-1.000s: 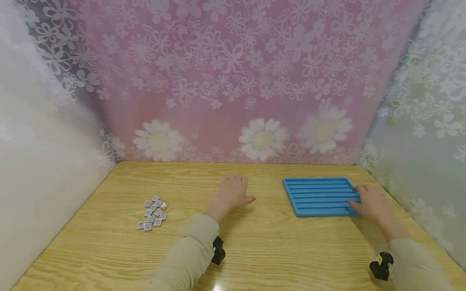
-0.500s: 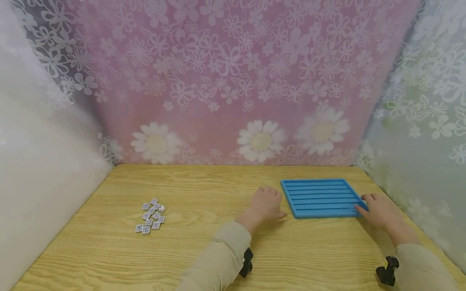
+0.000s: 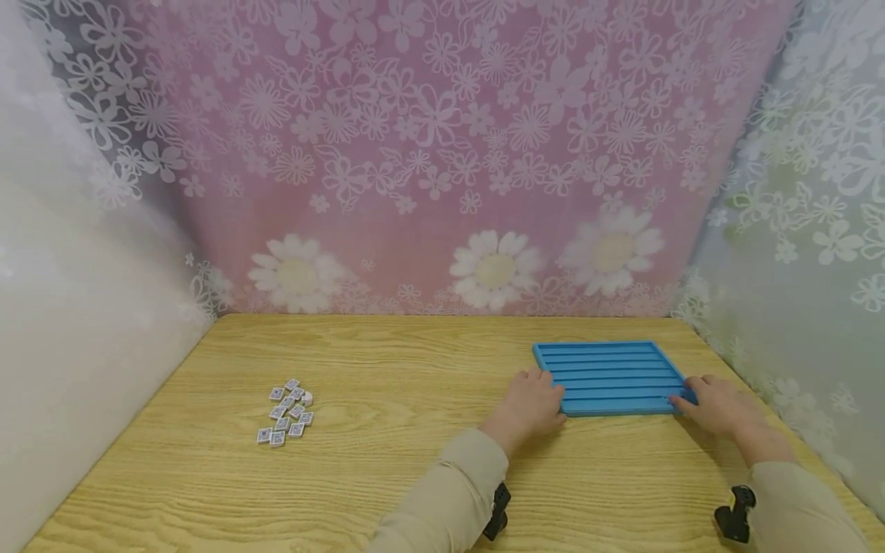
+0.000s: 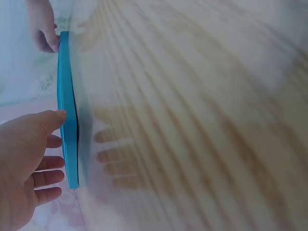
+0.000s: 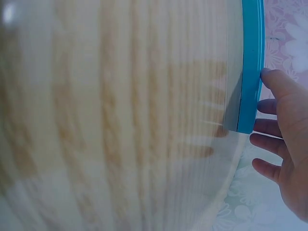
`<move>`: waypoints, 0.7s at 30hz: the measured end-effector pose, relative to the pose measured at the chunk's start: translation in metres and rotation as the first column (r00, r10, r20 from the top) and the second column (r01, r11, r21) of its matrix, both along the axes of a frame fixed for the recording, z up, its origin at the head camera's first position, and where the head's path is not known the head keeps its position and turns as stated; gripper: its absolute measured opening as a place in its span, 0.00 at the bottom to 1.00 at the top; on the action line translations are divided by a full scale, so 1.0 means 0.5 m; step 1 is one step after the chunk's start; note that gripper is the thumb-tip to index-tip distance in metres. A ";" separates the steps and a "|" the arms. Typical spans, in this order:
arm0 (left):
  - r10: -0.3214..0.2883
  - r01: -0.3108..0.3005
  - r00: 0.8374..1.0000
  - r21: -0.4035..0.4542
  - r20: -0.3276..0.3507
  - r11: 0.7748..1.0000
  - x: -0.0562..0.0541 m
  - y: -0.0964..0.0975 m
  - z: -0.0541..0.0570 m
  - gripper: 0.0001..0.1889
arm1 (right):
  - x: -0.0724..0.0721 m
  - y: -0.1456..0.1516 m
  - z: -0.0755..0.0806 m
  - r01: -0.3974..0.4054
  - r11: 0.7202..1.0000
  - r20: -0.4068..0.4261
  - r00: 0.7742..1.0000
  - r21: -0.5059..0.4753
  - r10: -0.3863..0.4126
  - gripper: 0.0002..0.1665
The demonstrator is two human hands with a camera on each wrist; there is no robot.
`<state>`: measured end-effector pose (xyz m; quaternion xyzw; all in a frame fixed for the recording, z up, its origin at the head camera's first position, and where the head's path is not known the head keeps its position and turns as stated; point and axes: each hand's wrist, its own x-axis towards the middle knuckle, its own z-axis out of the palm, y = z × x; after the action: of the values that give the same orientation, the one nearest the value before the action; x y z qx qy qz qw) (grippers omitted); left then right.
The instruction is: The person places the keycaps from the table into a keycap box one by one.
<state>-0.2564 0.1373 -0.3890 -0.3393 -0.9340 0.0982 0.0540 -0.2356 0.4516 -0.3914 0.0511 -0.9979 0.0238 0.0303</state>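
A flat blue tray [image 3: 608, 376] with long parallel ridges lies on the right half of the wooden table. My left hand [image 3: 528, 407] is at its near left corner. In the left wrist view that thumb [image 4: 57, 117] overlaps the blue edge, while the other fingers [image 4: 50, 177] extend fairly straight beside it. My right hand [image 3: 722, 411] holds the near right corner, thumb over the rim and fingers along the outer side. The right wrist view shows this thumb [image 5: 274, 79] on the blue edge and the fingers [image 5: 267, 127] around the corner.
Several small white square tiles [image 3: 286, 412] with dark markings lie loosely grouped at the left of the wooden table [image 3: 387, 353]. A flowered pink backdrop [image 3: 387, 192] stands behind the far edge, with pale side panels left and right.
My left hand has moved right across the table to the tray's near left corner. My right hand has slid slightly outward along the tray's right edge. The tiles have stayed put.
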 end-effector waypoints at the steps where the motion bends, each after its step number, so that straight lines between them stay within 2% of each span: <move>1: -0.002 0.002 1.000 -0.003 0.004 1.000 0.000 0.002 -0.001 0.22 | 0.000 0.001 -0.001 -0.001 1.000 -0.003 1.000 -0.001 0.001 0.41; 6: -0.014 0.014 1.000 -0.011 -0.002 1.000 0.002 0.007 -0.006 0.20 | 0.003 0.002 -0.004 -0.005 1.000 -0.002 1.000 -0.015 0.005 0.39; 10: -0.026 0.026 1.000 -0.015 -0.016 1.000 0.002 0.008 -0.005 0.18 | 0.003 0.002 -0.003 -0.006 1.000 0.001 1.000 -0.018 0.006 0.42; 21: -0.003 0.003 1.000 -0.009 0.005 1.000 0.000 0.006 -0.003 0.18 | 0.005 -0.014 0.000 -0.020 1.000 -0.019 1.000 -0.010 0.020 0.43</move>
<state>-0.2563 0.1403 -0.3903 -0.3410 -0.9332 0.1017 0.0505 -0.2331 0.4446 -0.3913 0.0612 -0.9969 0.0288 0.0397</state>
